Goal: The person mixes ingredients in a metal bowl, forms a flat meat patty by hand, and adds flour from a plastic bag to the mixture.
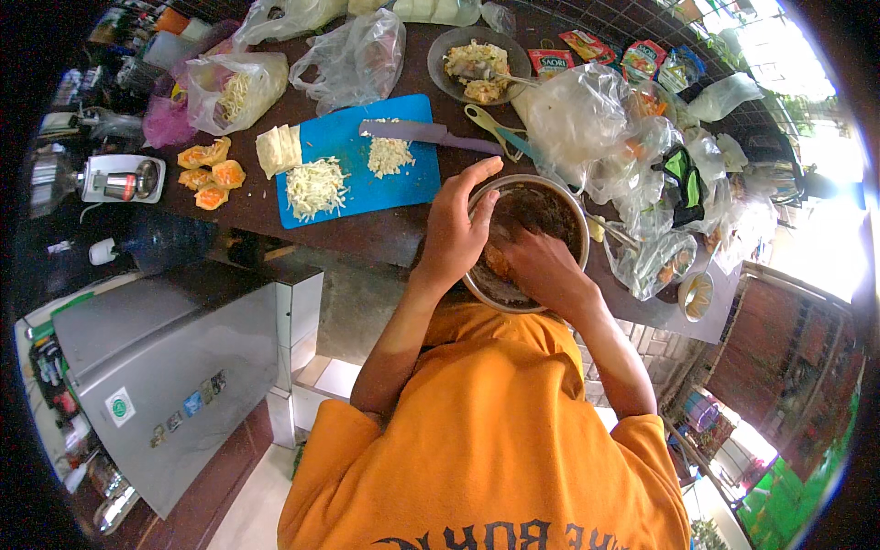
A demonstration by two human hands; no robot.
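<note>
A round metal bowl (pixel 579 213) with a dark inside is in front of me at the table's near edge. My left hand (pixel 458 225) is at its left side, fingers stretched out and the thumb apart over the rim. Inside the bowl is my right hand (pixel 541 266), its fingers bent down and closed. An orange-brown patch shows by those fingertips, but I cannot make out what they hold. Left of the bowl lies a blue cutting board (pixel 359 188), with shredded white food (pixel 316 188), chopped white bits (pixel 390 158) and a purple knife (pixel 417 134) on it.
Orange filled pieces (pixel 212 174) and a pale block (pixel 279 149) lie left of the board. Behind is a plate of food (pixel 477 66) with a spoon. Plastic bags (pixel 582 119), a peeler (pixel 493 131) and a small bowl (pixel 696 296) are at right. A grey fridge (pixel 183 367) stands at lower left.
</note>
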